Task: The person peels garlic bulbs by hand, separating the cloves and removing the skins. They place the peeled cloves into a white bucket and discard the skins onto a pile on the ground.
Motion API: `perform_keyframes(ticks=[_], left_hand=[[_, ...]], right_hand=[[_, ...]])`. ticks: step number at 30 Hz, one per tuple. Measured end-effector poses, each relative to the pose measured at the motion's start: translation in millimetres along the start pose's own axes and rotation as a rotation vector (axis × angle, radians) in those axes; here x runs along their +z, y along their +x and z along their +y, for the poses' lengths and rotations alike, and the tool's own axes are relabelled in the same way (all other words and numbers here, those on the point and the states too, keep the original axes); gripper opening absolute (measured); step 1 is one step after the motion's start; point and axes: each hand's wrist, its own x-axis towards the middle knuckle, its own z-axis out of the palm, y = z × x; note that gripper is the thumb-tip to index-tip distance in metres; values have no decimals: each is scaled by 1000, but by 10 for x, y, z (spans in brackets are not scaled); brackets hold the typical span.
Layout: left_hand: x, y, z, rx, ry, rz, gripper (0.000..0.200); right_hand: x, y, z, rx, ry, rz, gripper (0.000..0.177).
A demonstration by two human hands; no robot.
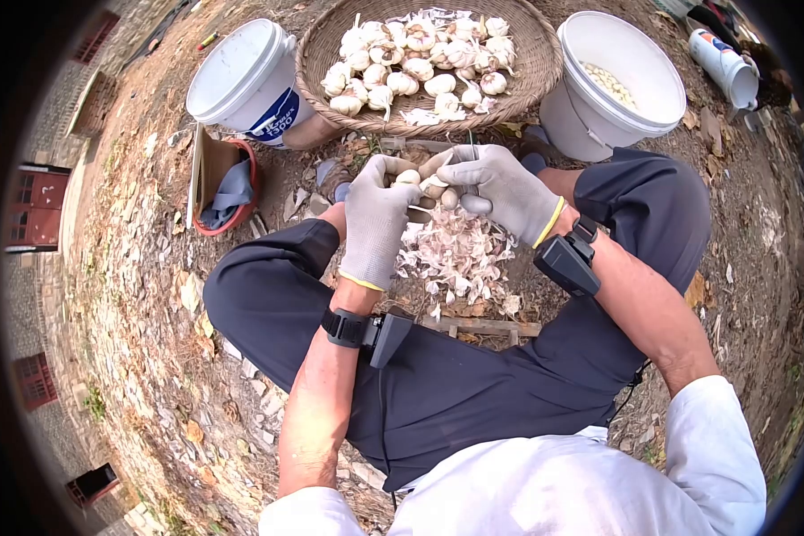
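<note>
Both my hands wear grey gloves and meet over my lap. My left hand (375, 219) and my right hand (502, 189) together grip a garlic bulb (427, 185) with its cloves showing between the fingers. Below the hands lies a heap of papery garlic skins (457, 255) on the ground between my knees. Just beyond the hands stands a woven basket (320, 55) piled with whole garlic bulbs (420, 62). A white bucket (630, 112) at the right holds peeled cloves (609, 85).
A lidded white bucket (246, 76) stands left of the basket. A red bowl with a cloth (230, 192) and a cardboard piece sit further left. A white can (725, 64) lies at the top right. A wooden stick (482, 327) lies on the stony ground.
</note>
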Motion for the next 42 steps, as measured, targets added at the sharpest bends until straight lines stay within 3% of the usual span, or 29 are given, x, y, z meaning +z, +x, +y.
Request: perform_keyframes(ticks=[7, 24, 35, 38, 41, 42], left_hand=[[-59, 15, 1, -148, -152, -108, 17], [-115, 36, -18, -166, -104, -170, 17], [-132, 20, -35, -153, -176, -187, 18], [-94, -4, -48, -72, -45, -139, 16], [-3, -53, -45, 322, 630, 82, 13], [3, -53, -55, 321, 630, 83, 13]], right_hand=[[70, -81, -121, -43, -76, 37, 17], [100, -73, -83, -47, -222, 100, 15], [50, -4, 64, -43, 57, -1, 13], [89, -2, 81, -64, 26, -13, 14], [150, 4, 95, -45, -54, 63, 15], [157, 1, 97, -43, -55, 62, 15]])
